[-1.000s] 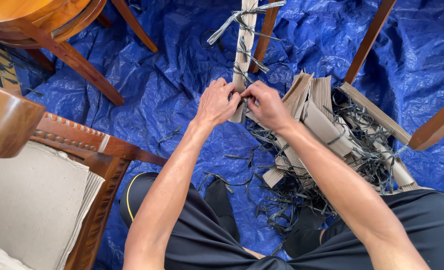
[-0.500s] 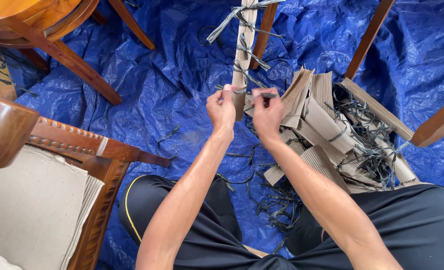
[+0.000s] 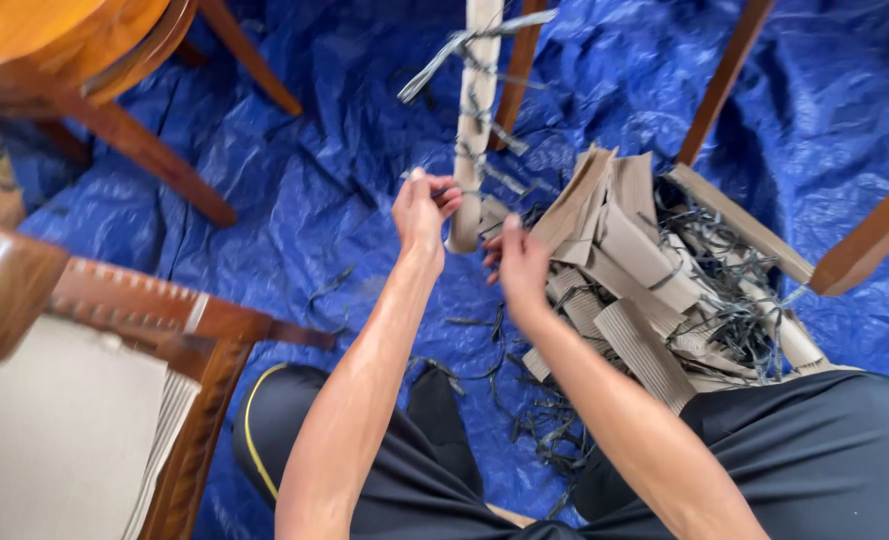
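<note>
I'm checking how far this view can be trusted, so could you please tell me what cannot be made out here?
- Head view: whether the left hand pinches a strand; fingers curl over it.
- Right hand: motion-blurred, grip unclear.
- Wrapped chair leg: top cut off by the upper edge.
- Cardboard strip pile: its underside is buried in grey cord scraps.

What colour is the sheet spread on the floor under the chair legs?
The sheet is bright blue, crinkled and glossy. The head view shows it best.

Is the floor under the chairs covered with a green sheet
No, the sheet spread under the wooden chair legs and the pile of cardboard strips is blue.
</note>
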